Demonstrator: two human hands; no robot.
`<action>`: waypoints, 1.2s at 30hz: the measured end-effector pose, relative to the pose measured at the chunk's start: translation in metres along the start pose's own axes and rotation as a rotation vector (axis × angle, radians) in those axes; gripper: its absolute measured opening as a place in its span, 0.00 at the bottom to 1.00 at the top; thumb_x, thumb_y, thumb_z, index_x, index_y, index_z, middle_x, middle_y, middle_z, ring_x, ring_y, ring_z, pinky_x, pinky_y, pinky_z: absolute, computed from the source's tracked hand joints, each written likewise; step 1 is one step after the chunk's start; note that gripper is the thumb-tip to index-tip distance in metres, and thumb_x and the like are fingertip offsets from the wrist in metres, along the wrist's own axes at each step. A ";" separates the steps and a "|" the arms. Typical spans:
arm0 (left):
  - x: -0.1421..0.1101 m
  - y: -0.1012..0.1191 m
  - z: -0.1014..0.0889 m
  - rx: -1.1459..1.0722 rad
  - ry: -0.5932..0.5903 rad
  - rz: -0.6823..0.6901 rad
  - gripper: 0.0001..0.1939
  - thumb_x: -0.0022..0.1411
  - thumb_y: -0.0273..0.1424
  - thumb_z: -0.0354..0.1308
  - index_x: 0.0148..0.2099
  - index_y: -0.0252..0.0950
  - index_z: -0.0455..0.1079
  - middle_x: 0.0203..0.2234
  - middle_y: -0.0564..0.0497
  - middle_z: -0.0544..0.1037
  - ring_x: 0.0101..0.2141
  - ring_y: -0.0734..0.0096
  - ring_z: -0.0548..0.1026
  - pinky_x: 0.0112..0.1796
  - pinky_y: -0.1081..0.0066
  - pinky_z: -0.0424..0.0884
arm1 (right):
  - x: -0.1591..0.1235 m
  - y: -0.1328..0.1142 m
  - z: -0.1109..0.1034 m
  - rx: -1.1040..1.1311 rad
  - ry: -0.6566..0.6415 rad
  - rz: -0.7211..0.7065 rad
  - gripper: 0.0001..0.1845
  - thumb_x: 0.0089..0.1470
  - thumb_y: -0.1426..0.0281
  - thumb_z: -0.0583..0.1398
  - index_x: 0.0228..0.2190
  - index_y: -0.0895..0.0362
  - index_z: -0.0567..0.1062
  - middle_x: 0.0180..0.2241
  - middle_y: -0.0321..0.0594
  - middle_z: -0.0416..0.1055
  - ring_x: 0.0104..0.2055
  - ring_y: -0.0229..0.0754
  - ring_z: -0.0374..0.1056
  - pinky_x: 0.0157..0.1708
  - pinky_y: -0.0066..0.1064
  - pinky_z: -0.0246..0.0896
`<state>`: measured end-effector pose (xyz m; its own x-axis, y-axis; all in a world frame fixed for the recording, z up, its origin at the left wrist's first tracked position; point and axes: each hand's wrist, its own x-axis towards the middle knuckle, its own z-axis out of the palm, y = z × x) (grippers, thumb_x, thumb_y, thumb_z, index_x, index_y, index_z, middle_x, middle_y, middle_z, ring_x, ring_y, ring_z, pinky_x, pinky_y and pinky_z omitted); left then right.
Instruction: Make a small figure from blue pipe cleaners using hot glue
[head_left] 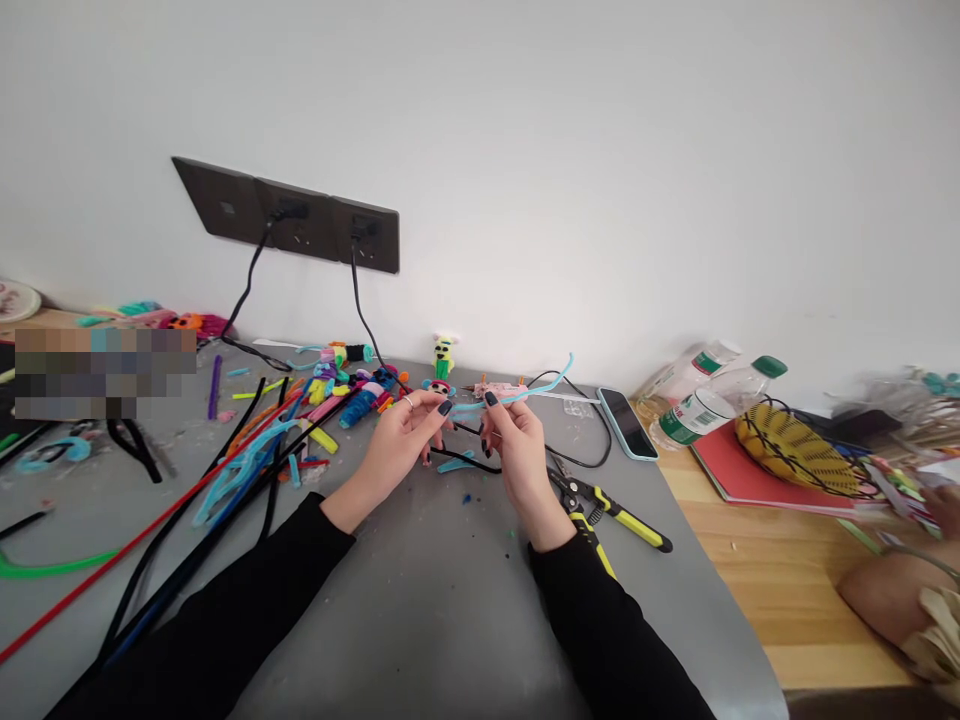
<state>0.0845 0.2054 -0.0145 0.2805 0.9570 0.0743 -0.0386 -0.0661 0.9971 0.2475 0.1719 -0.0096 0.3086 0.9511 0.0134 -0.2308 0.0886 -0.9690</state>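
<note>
A light blue pipe cleaner [559,376] stretches between my two hands above the grey mat [450,610]. My left hand [401,445] pinches its left end between thumb and fingers. Thumb and forefinger of my right hand [517,455] close on it farther along, and its free end sticks out up and to the right. Just behind the hands stands a small yellow and green pipe-cleaner figure [443,358]; another with a blue and red top is partly hidden by my left hand. A pink tool [499,389], perhaps a glue gun, lies behind my right hand.
Yellow-handled pliers [626,520] and a phone [628,425] lie at right, beyond them plastic bottles [694,415] and a yellow basket [795,450]. Loose pipe cleaners [251,460] cover the left side. Cords hang from wall sockets [300,220]. Another person's arm [889,595] is at far right.
</note>
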 end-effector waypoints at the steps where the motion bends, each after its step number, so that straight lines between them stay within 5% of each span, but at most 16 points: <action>1: 0.000 0.000 0.000 0.001 0.012 0.006 0.26 0.57 0.53 0.64 0.45 0.36 0.71 0.24 0.52 0.76 0.21 0.71 0.71 0.19 0.73 0.66 | 0.000 0.000 0.000 -0.004 -0.005 0.002 0.28 0.44 0.45 0.72 0.27 0.55 0.71 0.19 0.27 0.64 0.18 0.31 0.58 0.18 0.25 0.53; 7: 0.001 -0.003 -0.002 0.098 -0.056 0.003 0.26 0.58 0.54 0.62 0.44 0.36 0.72 0.20 0.55 0.73 0.19 0.70 0.69 0.20 0.72 0.66 | -0.003 0.002 0.000 -0.008 -0.029 -0.001 0.25 0.47 0.48 0.72 0.28 0.54 0.71 0.19 0.28 0.65 0.20 0.33 0.59 0.20 0.26 0.54; 14: -0.001 -0.001 0.002 0.265 -0.300 0.084 0.26 0.67 0.54 0.51 0.28 0.38 0.68 0.20 0.52 0.74 0.20 0.71 0.67 0.23 0.71 0.67 | -0.005 0.000 0.001 -0.009 -0.059 0.005 0.22 0.47 0.51 0.71 0.28 0.53 0.71 0.20 0.29 0.67 0.20 0.35 0.61 0.21 0.29 0.55; 20: -0.003 -0.002 0.006 0.257 -0.387 0.090 0.27 0.68 0.55 0.51 0.28 0.39 0.67 0.21 0.51 0.75 0.20 0.70 0.68 0.22 0.71 0.66 | -0.006 -0.003 0.001 0.000 -0.055 0.000 0.20 0.49 0.52 0.70 0.27 0.52 0.70 0.21 0.30 0.68 0.20 0.35 0.63 0.22 0.29 0.58; 31: -0.006 -0.005 0.007 0.219 -0.415 -0.001 0.32 0.65 0.64 0.51 0.30 0.38 0.66 0.19 0.53 0.72 0.19 0.71 0.69 0.20 0.73 0.65 | -0.005 0.000 -0.001 0.029 0.004 -0.044 0.22 0.49 0.51 0.71 0.28 0.53 0.70 0.20 0.28 0.66 0.20 0.33 0.61 0.21 0.27 0.57; 36: -0.006 -0.005 0.007 0.219 -0.341 0.044 0.32 0.65 0.64 0.50 0.28 0.40 0.62 0.18 0.56 0.67 0.18 0.72 0.66 0.20 0.72 0.64 | -0.005 0.000 0.001 0.040 -0.070 -0.007 0.26 0.48 0.46 0.72 0.28 0.52 0.71 0.19 0.28 0.66 0.20 0.34 0.61 0.20 0.27 0.58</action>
<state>0.0895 0.1985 -0.0201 0.5865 0.8058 0.0815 0.1378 -0.1985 0.9704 0.2450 0.1677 -0.0089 0.2450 0.9688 0.0384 -0.2663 0.1053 -0.9581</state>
